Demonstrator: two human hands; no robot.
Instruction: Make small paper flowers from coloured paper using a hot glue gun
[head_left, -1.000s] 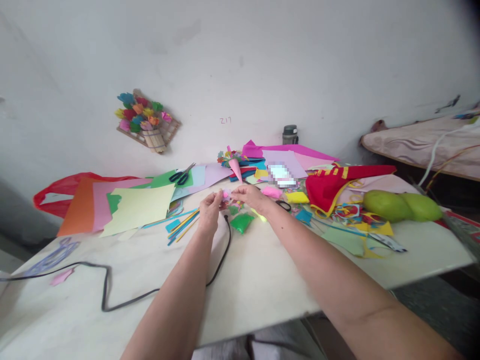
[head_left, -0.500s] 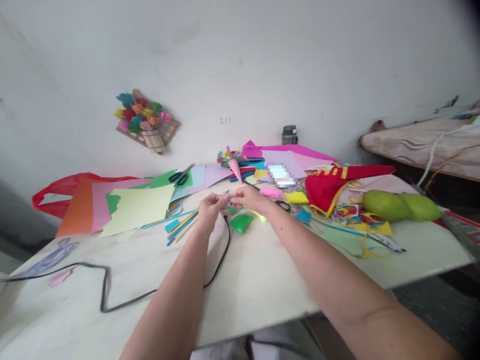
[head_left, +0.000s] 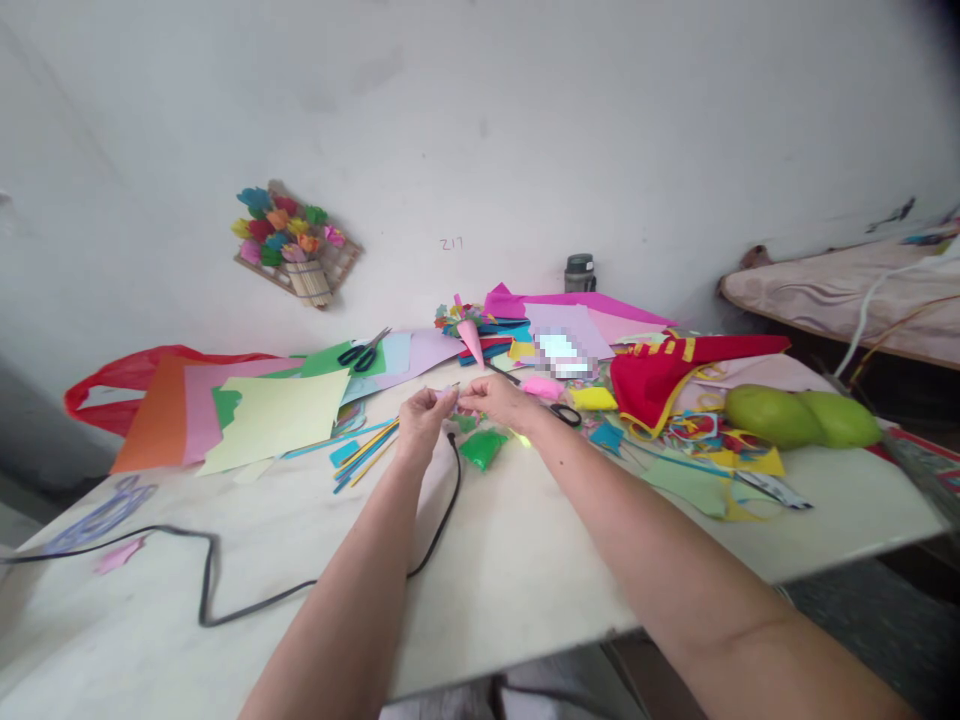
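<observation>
My left hand point(head_left: 421, 420) and my right hand point(head_left: 498, 401) meet over the middle of the table, both with fingers pinched together. Between their fingertips is a small pale purple piece point(head_left: 452, 392), mostly hidden, with a thin dark tip poking up. Just below the hands lies a green packet point(head_left: 484, 450). A pink packet point(head_left: 541, 387) and a yellow packet point(head_left: 593, 399) rest beyond my right wrist. Thin blue and yellow paper sticks point(head_left: 366, 458) lie beside my left hand.
Coloured paper sheets point(head_left: 281, 425) and dark-handled scissors point(head_left: 362, 355) lie at the left. A black cable point(head_left: 259, 602) crosses the table point(head_left: 540, 590). To the right are red cloth point(head_left: 652, 385), green fruit point(head_left: 772, 415) and a cutter knife point(head_left: 776, 488). A pink paper cone point(head_left: 470, 340) stands behind.
My hands stay together in nearly the same place, with only slight finger movement. The things on the table have not visibly moved.
</observation>
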